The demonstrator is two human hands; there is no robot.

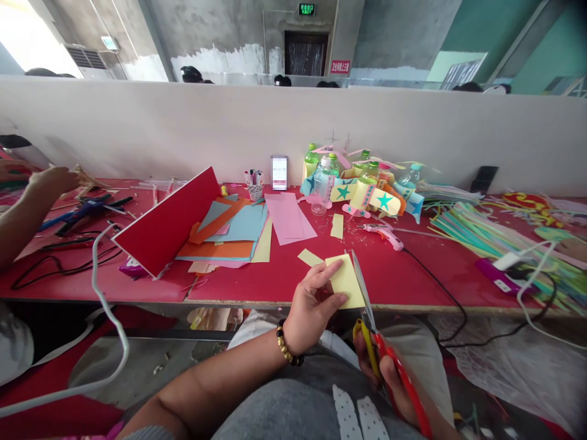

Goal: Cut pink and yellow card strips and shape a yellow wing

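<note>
Between thumb and fingers, my left hand point(316, 302) pinches a pale yellow piece of paper point(347, 284) above the table's front edge. My right hand point(397, 382) grips a pair of scissors point(372, 330) with red and yellow handles. The blades point up and away, along the paper's right edge. Part of one blade seems to lie behind the paper, so I cannot tell how far it is cut. Beyond my left hand a yellow paper strip point(310, 257) lies on the red table point(257, 284), and another yellow strip point(337, 226) is farther back.
Coloured paper sheets point(233, 223) and a leaning red board point(167, 223) are on the left. Bottle planes point(367, 189) stand at the back. A pink glue gun point(384, 234) trails its cord rightward, near a power strip point(504, 278). Another person's hand point(55, 183) is at far left.
</note>
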